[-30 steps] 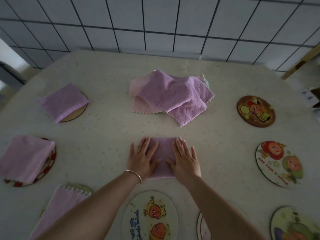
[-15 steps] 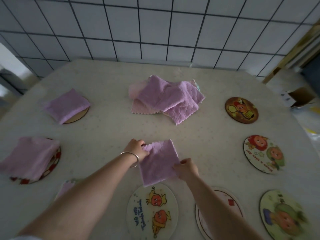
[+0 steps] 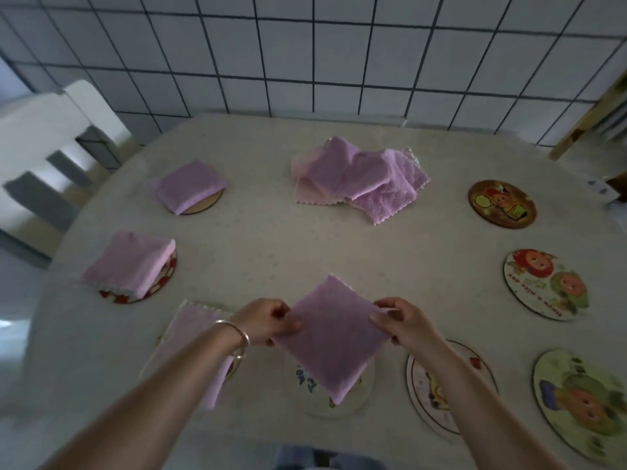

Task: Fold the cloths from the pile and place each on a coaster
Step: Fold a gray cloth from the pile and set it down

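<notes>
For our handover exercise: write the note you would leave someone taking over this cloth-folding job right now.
Hands: left hand and right hand each pinch a side of the folded cloth, held above the near coaster.
Done: three folded cloths sit on the left coasters.
Left: set this one down; fold the pile; four bare coasters remain at right.

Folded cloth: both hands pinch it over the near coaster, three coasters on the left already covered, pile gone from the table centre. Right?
Not quite. The head view shows the pile still at the table centre, several cloths deep. The rest holds: left hand and right hand pinch the folded cloth over the near coaster.
</notes>
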